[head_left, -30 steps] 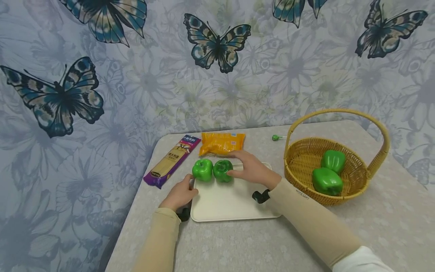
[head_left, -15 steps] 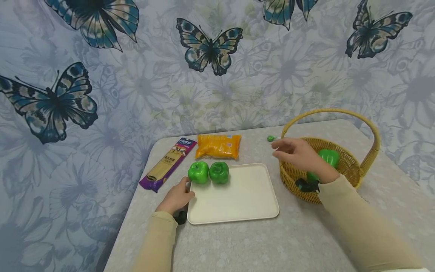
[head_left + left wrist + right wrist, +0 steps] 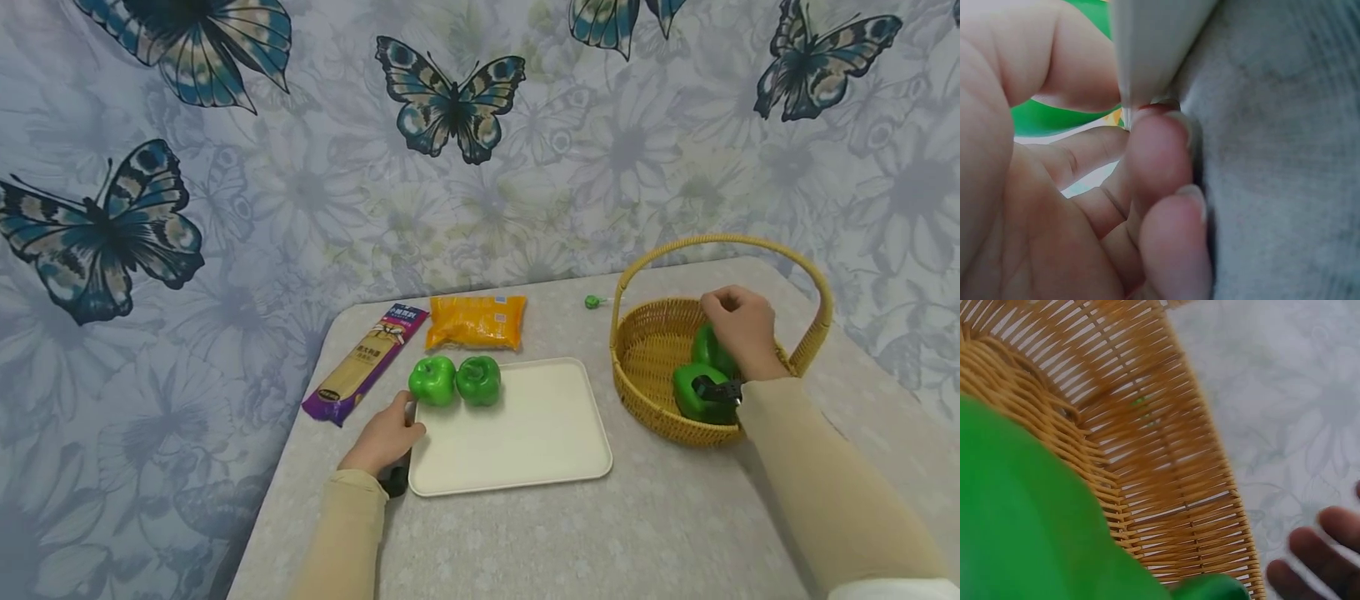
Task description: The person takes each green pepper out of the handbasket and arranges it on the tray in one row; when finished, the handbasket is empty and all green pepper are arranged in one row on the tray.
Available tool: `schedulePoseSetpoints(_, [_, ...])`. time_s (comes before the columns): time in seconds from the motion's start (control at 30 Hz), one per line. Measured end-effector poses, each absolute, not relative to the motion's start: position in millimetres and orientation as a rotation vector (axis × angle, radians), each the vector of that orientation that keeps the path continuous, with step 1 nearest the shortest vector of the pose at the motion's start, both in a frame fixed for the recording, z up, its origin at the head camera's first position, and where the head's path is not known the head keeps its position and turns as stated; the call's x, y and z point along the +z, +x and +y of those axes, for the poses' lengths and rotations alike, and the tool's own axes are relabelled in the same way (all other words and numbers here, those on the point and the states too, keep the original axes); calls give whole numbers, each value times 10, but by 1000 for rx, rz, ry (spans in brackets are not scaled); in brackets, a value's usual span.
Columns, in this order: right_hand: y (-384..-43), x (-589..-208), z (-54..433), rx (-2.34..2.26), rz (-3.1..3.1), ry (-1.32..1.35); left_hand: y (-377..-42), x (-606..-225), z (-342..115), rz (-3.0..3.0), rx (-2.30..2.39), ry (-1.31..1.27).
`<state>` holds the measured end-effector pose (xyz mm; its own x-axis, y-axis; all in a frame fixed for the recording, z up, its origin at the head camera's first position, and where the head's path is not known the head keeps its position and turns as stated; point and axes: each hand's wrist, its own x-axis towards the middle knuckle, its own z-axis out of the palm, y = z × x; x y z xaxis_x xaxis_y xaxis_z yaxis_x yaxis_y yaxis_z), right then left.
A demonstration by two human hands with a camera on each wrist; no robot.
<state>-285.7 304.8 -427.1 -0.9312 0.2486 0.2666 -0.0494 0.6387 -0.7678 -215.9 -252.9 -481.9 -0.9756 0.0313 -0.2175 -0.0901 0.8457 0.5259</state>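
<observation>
My left hand [image 3: 382,437] grips the left rim of a cream tray [image 3: 517,437]; in the left wrist view the thumb lies on one side of the rim [image 3: 1154,50] and fingers on the other. Two green bell peppers, one lighter [image 3: 432,381] and one darker [image 3: 478,381], sit side by side at the tray's back left. On the right, my right hand [image 3: 746,329] is inside the wicker basket's handle, over two more green bell peppers, a front one [image 3: 693,387] and a rear one [image 3: 708,350], partly hidden. Its fingertips [image 3: 1307,550] appear apart from the peppers in the right wrist view.
The wicker basket [image 3: 637,354] has a tall arched handle [image 3: 720,239]. Behind the tray lie an orange packet [image 3: 476,322] and a purple-edged pack of noodles [image 3: 367,362]. A small green object [image 3: 592,302] lies near the back edge, left of the basket. A patterned wall stands behind.
My right hand has left the darker pepper on the tray and moved right to the basket, over its peppers. The left hand has stayed on the tray's rim. The head view has shifted slightly.
</observation>
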Motion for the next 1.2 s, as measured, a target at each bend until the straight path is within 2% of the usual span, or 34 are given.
schedulePoseSetpoints(0.67, [-2890,-4308,3050,1192,-3005,110,-2138,-4780,-2519,2795,822,-57])
schedulePoseSetpoints(1.2, [-2863,-4304,3067,1260,-3054,-76,-2138,-4772,-2525,2806,805,-37])
